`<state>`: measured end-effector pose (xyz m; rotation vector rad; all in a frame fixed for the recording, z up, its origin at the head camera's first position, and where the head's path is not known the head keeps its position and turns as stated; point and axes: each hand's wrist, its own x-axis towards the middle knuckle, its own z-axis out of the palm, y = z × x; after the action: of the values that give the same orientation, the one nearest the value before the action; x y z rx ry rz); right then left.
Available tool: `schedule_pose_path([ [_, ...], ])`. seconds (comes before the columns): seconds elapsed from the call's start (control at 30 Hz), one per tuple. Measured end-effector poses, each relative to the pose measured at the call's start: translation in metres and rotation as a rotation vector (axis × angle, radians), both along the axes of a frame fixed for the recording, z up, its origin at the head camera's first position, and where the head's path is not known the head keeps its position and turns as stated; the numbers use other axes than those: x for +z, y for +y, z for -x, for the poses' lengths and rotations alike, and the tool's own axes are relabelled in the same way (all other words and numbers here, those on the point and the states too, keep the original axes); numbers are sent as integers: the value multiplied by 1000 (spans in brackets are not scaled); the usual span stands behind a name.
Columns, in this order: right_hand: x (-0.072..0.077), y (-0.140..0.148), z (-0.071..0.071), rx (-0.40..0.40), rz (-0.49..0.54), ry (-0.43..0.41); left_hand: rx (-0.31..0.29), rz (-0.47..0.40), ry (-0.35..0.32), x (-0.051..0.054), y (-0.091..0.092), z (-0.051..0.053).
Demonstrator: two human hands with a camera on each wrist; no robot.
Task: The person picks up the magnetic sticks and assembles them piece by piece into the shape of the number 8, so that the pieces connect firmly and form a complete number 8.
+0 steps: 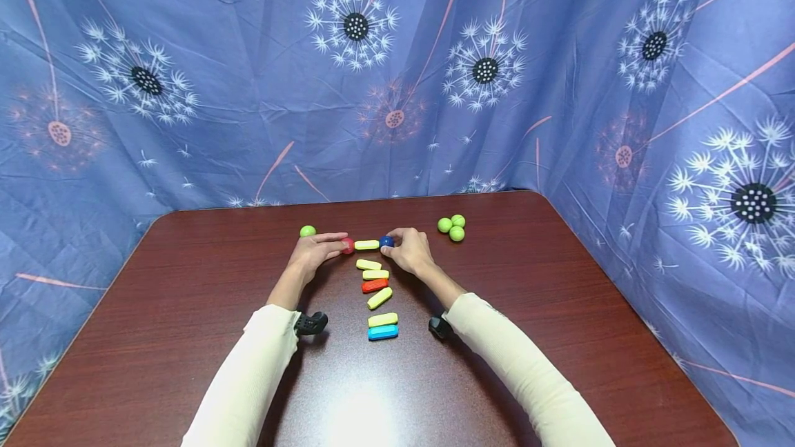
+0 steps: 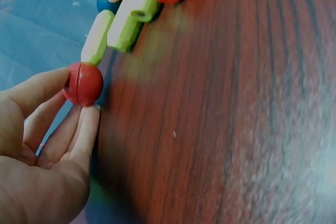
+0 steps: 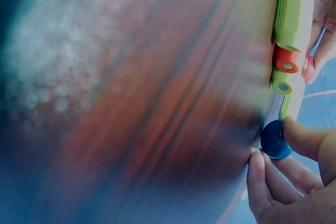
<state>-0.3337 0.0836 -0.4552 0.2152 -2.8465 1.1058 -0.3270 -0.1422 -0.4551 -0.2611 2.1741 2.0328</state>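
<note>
In the head view, the left hand (image 1: 312,250) is holding a red ball (image 1: 348,245) in its fingers, and the right hand (image 1: 410,251) is holding a blue ball (image 1: 386,242). A yellow rod (image 1: 366,245) is lying between the 2 balls, its ends meeting them in 1 line. On the near side of it, 6 loose rods (image 1: 379,298) are forming a column: 4 yellow, 1 red and 1 blue, the blue being nearest the person. A green ball (image 1: 307,231) is sitting just beyond the left hand, and 3 more green balls (image 1: 456,234) are clustering beyond the right hand. The surface (image 1: 211,295) is showing dark reddish-brown wood with a bright glare near the person. A blue curtain (image 1: 261,88) with white and pink dandelions is hanging behind and along both sides.

In the left wrist view, the red ball is looking glossy, with a seam running round it; the fingers are pinching it. The yellow rod is showing flat facets.

In the right wrist view, the thumb and fingers are gripping the dark, smooth blue ball. Loose rods are showing round grey discs in their ends.
</note>
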Motion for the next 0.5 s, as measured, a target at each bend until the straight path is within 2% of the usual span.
schedule_pose_path([
  [0.27, 0, 0, 1, 1, 8, -12, -53, 20, 9, -4, -6, 3],
  [0.5, 3, 1, 2, -14, 18, -38, -53, 3, 2, -6, -8, 6],
])
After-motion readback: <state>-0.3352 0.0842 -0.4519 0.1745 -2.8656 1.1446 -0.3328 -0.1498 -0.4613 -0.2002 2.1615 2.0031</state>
